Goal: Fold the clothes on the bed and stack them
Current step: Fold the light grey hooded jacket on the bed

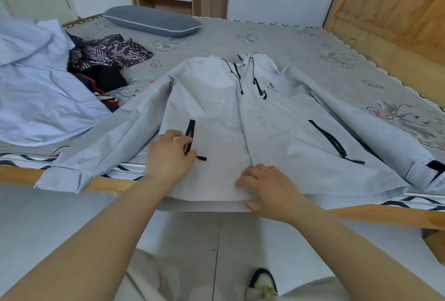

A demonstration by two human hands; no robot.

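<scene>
Right hand (267, 188): grip released, fingers lying flat, pressing the hem at the bed's near edge.
Left hand (169, 156): grip released, smoothing beside a pocket zip.
Jacket (231, 113): lying spread, sleeves out, not yet folded.
Unfolded pile (72, 76): waiting at the far left; no stack showing.

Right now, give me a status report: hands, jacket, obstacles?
Left hand and right hand both flat on white jacket. Jacket spread open, sleeves out, unfolded. Pile of clothes at left, clear of it.

Bare bed (277, 35) beyond jacket (216, 108); clothes pile (103, 64) (left) crowds.
</scene>
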